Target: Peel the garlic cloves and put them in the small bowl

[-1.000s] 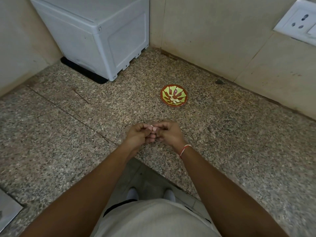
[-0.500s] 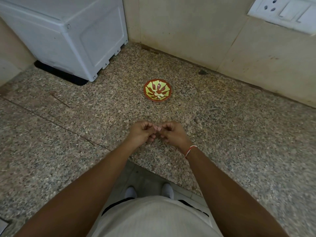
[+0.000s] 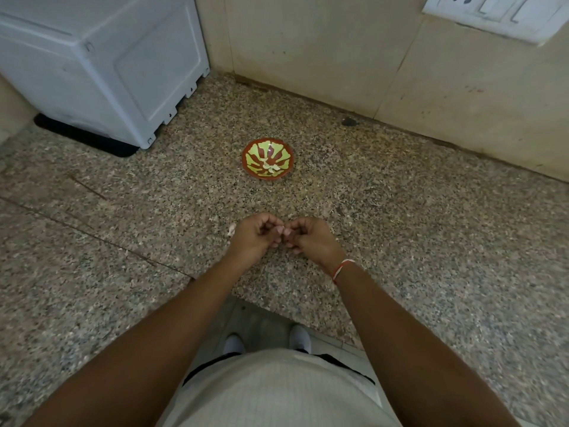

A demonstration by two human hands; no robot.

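The left hand and the right hand meet fingertip to fingertip above the speckled granite counter, both with fingers curled inward. Between their fingertips sits a small pale garlic clove, pinched from both sides; it is too small to tell how much skin is on it. A red-and-white thread band circles the right wrist. A pale scrap of garlic skin lies on the counter just beside the left hand. Beyond the hands, well apart from them, stands the small round red bowl with a yellow-green pattern, holding a few pale peeled cloves. Left of the bowl is a white plastic appliance; behind the bowl rises the beige tiled wall, with a white switch plate high to the right.
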